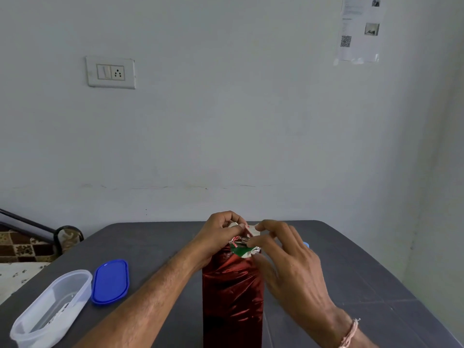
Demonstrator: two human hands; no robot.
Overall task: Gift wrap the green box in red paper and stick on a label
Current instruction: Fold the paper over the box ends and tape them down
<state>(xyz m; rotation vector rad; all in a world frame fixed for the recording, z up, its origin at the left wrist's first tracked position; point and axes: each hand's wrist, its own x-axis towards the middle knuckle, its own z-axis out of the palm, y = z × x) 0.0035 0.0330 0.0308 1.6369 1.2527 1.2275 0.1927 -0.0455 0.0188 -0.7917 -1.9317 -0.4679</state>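
Green box: the green box [239, 251] appears to stand on end on the dark surface [155, 237], directly before the person. Only 1 green patch shows, at its unsealed top.
Red paper: the red paper [232, 292] sleeves the box's sides. Its crumpled, silver-backed edges are gathered at the top end.
Left hand: the left hand [221, 232] pinches a raised flap, apparently to keep the sleeve from slipping.
Right hand: the right hand [283, 254], fingers curled, nips the opposite edge, seemingly to fold it across the gap.
Stage: likely closing this end. No label is visible.
Nearby: a clear container [50, 307] and its blue lid [110, 281] lie side by side to the left, well apart from the wrapping.
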